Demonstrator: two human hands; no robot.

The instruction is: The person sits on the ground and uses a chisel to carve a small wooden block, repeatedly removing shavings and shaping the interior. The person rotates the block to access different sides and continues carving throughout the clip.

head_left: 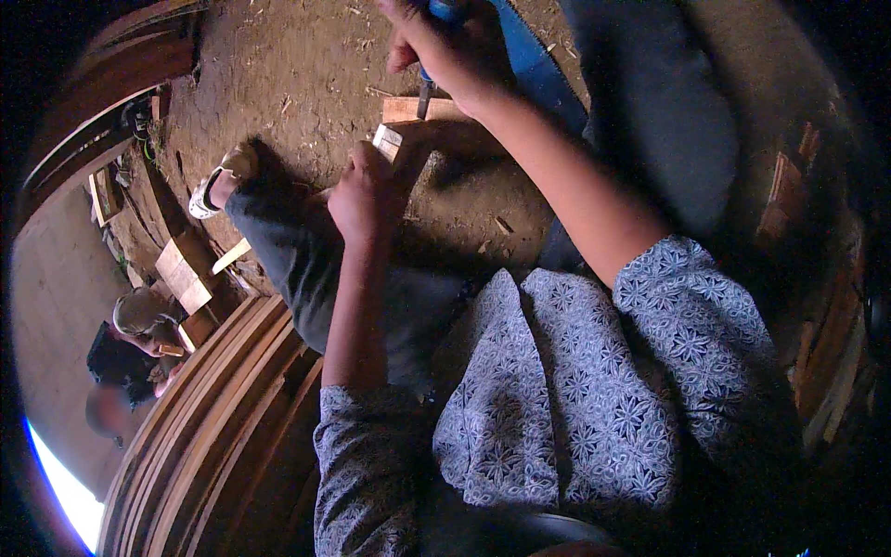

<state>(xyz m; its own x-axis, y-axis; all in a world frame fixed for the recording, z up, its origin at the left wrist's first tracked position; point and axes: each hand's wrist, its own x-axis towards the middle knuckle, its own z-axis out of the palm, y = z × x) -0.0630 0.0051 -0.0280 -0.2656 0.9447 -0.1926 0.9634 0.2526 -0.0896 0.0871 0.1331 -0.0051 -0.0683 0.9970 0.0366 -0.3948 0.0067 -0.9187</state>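
My right hand is closed around the blue handle of a chisel, at the top of the view. Its short flat metal blade points down toward a light wooden block on the dirt ground. Whether the tip touches the block is unclear. Below and slightly left, my left hand is wrapped round a piece of wood, whose pale end sticks out past the fingers. The rest of that piece is mostly hidden by the hand. Both hands are close together, beyond my lap.
Long curved-looking planks are stacked at lower left, with more timber at upper left. Another person crouches beyond the planks beside wooden blocks. A blue sheet-like object lies behind my right forearm. Wood chips litter the ground.
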